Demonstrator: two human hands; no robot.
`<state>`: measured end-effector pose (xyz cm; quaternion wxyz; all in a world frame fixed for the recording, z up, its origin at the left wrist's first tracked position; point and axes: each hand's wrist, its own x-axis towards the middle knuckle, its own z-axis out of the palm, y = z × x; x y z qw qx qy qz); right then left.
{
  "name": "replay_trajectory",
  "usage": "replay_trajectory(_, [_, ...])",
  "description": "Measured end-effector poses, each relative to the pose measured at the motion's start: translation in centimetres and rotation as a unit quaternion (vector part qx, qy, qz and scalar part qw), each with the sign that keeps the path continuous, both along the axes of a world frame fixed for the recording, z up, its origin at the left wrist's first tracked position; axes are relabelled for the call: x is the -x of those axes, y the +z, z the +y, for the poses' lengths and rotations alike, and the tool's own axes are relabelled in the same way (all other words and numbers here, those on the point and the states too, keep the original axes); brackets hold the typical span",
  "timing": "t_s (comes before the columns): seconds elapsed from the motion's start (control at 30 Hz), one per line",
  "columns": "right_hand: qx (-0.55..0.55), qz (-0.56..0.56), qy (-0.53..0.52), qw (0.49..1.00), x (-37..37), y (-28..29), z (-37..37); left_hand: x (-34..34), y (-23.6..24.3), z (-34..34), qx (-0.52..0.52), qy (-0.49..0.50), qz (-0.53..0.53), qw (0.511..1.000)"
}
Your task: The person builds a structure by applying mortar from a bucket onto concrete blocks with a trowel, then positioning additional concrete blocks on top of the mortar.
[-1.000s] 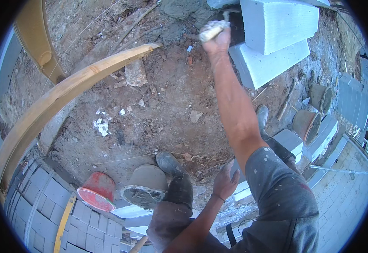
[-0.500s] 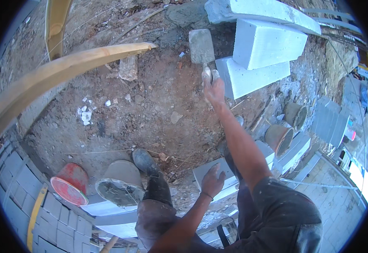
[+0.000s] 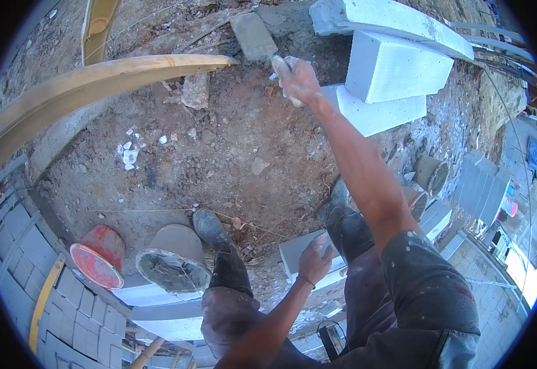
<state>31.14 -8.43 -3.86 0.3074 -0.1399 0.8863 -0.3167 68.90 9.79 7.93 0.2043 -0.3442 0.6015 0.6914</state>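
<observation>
My right hand (image 3: 300,81) is closed round the handle of a trowel (image 3: 253,37) with a flat, rectangular grey blade. The blade lies at the edge of a wet-looking grey mortar strip (image 3: 296,19), at the far side of the dirt. Whether it presses into the mortar I cannot tell. Just right of this hand, white blocks (image 3: 397,66) are piled on one another. My left hand (image 3: 315,261) hangs with its fingers apart and nothing in it, in front of a pale block (image 3: 291,249) near my legs; I cannot tell if they touch.
A wooden plank (image 3: 114,80) crosses the upper left. Near my boots stand a red bucket (image 3: 105,246) and a grey bucket (image 3: 176,243) with mortar residue. Another bucket (image 3: 431,174) is at the right. A thin string (image 3: 139,211) runs low across the dirt.
My right hand has swung the trowel leftward, its blade now tilted left and nearer the mortar strip. My right boot shows more fully. My left hand stays about where it was.
</observation>
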Motion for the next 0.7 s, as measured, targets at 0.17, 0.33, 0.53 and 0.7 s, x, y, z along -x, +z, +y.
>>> replay_trajectory(0.17, [-0.038, 0.121, 0.010, 0.992, -6.6, 0.8, 2.6, 0.6, 0.3, -0.3, 0.006, 0.007, 0.012, 1.000])
replay_trajectory(0.33, [-0.204, 0.033, -0.017, 0.978, -10.7, 1.8, 6.2, 1.6, 0.4, -1.2, -0.011, 0.038, -0.002, 0.999])
replay_trajectory(0.53, [-0.237, 0.182, 0.086, 0.950, -6.7, 4.7, 5.0, 1.8, 0.3, -2.2, -0.046, 0.101, -0.043, 0.993])
replay_trajectory(0.7, [-0.253, 0.252, 0.110, 0.928, -0.4, 4.7, 0.5, 1.6, -0.4, -2.6, -0.042, 0.128, -0.033, 0.990])
